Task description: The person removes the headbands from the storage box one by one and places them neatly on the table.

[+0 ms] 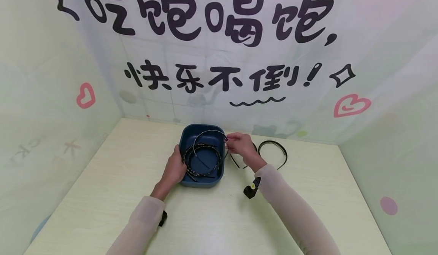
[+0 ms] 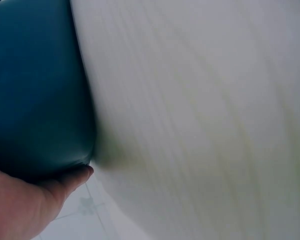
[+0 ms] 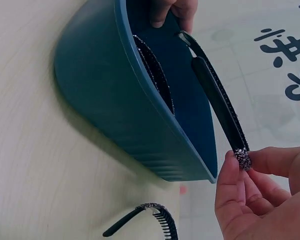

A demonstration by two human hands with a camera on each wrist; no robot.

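A deep blue plastic bin (image 1: pixel 201 184) with rounded corners stands on the table. My left hand (image 1: pixel 175 166) grips its left wall, fingers over the rim and thumb (image 2: pixel 72 180) on the outside. Over the right rim, my right hand (image 1: pixel 241 144) pinches a thin black headband (image 3: pixel 221 97) by its glittery part, between thumb and fingers. That headband arches above the bin's opening in the head view. Several dark, speckled headbands (image 1: pixel 202 174) lie looped together inside the bin.
On the table right of the bin lies a black toothed headband (image 1: pixel 285 154). Another headband (image 1: pixel 234 161) sits between it and the bin, partly hidden by my right hand. A printed cloth (image 1: pixel 219 110) hangs behind the table, with more cloth at both sides.
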